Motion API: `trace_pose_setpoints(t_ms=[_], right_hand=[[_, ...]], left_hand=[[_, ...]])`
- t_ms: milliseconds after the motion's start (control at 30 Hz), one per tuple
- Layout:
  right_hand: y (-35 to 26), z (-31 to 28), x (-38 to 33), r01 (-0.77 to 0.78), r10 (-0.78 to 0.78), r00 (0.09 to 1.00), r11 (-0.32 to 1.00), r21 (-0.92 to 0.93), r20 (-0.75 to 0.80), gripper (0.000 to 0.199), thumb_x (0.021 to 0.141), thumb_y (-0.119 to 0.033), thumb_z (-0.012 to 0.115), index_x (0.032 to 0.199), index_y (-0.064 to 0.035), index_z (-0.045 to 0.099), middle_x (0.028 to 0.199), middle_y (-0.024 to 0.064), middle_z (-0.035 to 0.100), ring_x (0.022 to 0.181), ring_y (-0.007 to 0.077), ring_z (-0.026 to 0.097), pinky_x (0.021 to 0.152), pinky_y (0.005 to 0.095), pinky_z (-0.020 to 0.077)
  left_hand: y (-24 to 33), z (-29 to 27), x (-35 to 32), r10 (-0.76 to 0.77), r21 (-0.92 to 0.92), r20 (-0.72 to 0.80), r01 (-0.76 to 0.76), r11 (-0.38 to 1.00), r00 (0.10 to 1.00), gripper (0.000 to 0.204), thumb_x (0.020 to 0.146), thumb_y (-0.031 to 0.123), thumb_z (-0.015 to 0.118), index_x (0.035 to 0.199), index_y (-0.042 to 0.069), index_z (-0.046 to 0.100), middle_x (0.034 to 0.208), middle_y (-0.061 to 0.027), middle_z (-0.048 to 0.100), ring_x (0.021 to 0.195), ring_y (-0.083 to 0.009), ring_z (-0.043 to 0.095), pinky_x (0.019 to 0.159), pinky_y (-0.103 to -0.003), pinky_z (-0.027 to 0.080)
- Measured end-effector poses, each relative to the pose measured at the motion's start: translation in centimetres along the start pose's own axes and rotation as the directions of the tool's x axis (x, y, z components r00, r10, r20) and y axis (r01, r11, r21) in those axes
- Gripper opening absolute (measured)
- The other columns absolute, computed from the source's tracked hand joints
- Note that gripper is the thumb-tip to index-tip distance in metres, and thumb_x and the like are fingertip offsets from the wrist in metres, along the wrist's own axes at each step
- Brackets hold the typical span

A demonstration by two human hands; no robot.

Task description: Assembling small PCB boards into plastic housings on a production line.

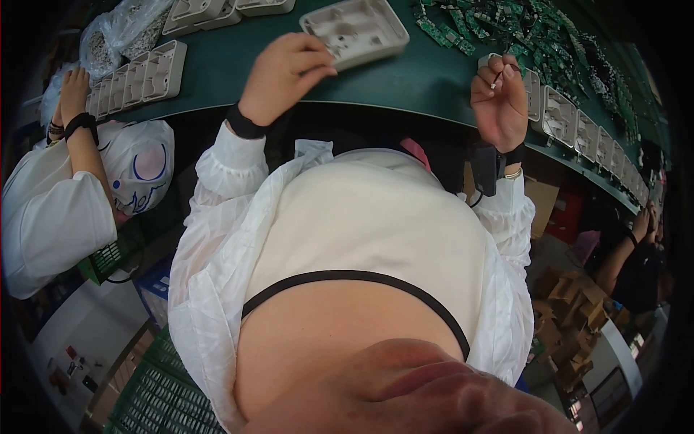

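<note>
My left hand point(283, 74) rests at the near edge of the green worktable point(426, 79), fingers curled and touching the rim of a white plastic housing point(356, 30) that lies open side up. My right hand point(500, 101) is raised at the table edge, fingers pinched on a small metal part point(494, 85), too small to identify. Just beyond this hand lies a row of white plastic housings point(571, 119). Both wrists wear black bands, and a small black device hangs at the right wrist.
A heap of green circuit boards point(499, 25) covers the far right of the table. More white housings point(141, 76) and clear bags point(119, 29) sit at the left. A person in white sits at my left, another at the right. Green crates and cardboard lie on the floor.
</note>
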State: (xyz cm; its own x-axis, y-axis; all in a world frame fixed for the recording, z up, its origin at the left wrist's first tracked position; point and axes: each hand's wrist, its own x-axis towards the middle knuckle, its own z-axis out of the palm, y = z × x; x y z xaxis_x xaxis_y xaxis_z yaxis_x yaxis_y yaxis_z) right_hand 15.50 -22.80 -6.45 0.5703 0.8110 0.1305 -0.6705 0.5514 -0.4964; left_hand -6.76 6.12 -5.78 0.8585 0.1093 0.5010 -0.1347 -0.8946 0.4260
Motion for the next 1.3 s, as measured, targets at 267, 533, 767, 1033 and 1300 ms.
trace_pose_setpoints(t_ms=[267, 533, 767, 1033, 1300], right_hand=[[1.9, 0.9, 0.1, 0.041, -0.11, 0.959, 0.966, -0.256, -0.262, 0.015, 0.101, -0.002, 0.063, 0.115, -0.0055, 0.066, 0.116, 0.0093, 0.068, 0.1, 0.0194, 0.064, 0.083, 0.028, 0.0532], [5.0, 1.9, 0.0, 0.133, -0.306, 0.949, 0.161, -0.978, 0.079, 0.013, 0.093, 0.002, 0.073, 0.105, -0.0014, 0.076, 0.108, 0.0095, 0.075, 0.099, 0.0226, 0.072, 0.089, 0.0298, 0.0546], [8.3, 2.8, 0.9, 0.337, -0.258, 0.896, -0.133, -0.932, 0.361, 0.014, 0.087, 0.002, 0.076, 0.1, -0.0024, 0.077, 0.102, 0.0103, 0.076, 0.095, 0.0234, 0.073, 0.086, 0.0298, 0.0552], [9.3, 2.1, 1.3, 0.388, -0.249, 0.871, -0.178, -0.904, 0.423, 0.014, 0.085, -0.002, 0.077, 0.098, -0.0067, 0.076, 0.098, 0.0067, 0.077, 0.091, 0.028, 0.073, 0.079, 0.0334, 0.0579], [8.4, 3.1, 1.5, 0.516, -0.097, 0.829, -0.245, -0.821, 0.55, 0.018, 0.083, 0.004, 0.077, 0.098, -0.0052, 0.076, 0.099, 0.0091, 0.076, 0.095, 0.0282, 0.072, 0.081, 0.0345, 0.0567]], left_hand=[[2.2, 3.1, -1.1, 0.044, -0.095, 0.116, -0.033, 0.995, 0.992, 0.014, 0.081, 0.013, 0.083, 0.092, 0.007, 0.077, 0.098, -0.0032, 0.07, 0.092, -0.0262, 0.065, 0.08, -0.036, 0.053], [2.6, 4.0, -1.5, -0.061, -0.046, -0.032, 0.06, 0.997, 0.998, 0.046, 0.074, 0.016, 0.089, 0.115, 0.011, 0.07, 0.128, -0.007, 0.06, 0.1, -0.0254, 0.063, 0.091, -0.036, 0.052], [1.3, 6.1, -1.0, -0.039, -0.225, -0.269, -0.024, 0.974, 0.962, 0.108, 0.067, 0.026, 0.093, 0.152, -0.004, 0.034, 0.139, -0.0299, 0.053, 0.129, -0.0476, 0.053, 0.109, -0.048, 0.044], [2.9, 4.1, -1.3, -0.33, -0.33, 0.082, 0.338, 0.881, 0.94, 0.121, 0.064, 0.026, 0.095, 0.157, -0.003, 0.023, 0.146, -0.0308, 0.046, 0.136, -0.0461, 0.047, 0.114, -0.047, 0.041], [3.4, 4.0, -1.5, -0.245, -0.438, 0.045, 0.239, 0.866, 0.968, 0.114, 0.067, 0.02, 0.092, 0.156, -0.001, 0.025, 0.146, -0.0277, 0.044, 0.137, -0.0422, 0.047, 0.112, -0.046, 0.042]])
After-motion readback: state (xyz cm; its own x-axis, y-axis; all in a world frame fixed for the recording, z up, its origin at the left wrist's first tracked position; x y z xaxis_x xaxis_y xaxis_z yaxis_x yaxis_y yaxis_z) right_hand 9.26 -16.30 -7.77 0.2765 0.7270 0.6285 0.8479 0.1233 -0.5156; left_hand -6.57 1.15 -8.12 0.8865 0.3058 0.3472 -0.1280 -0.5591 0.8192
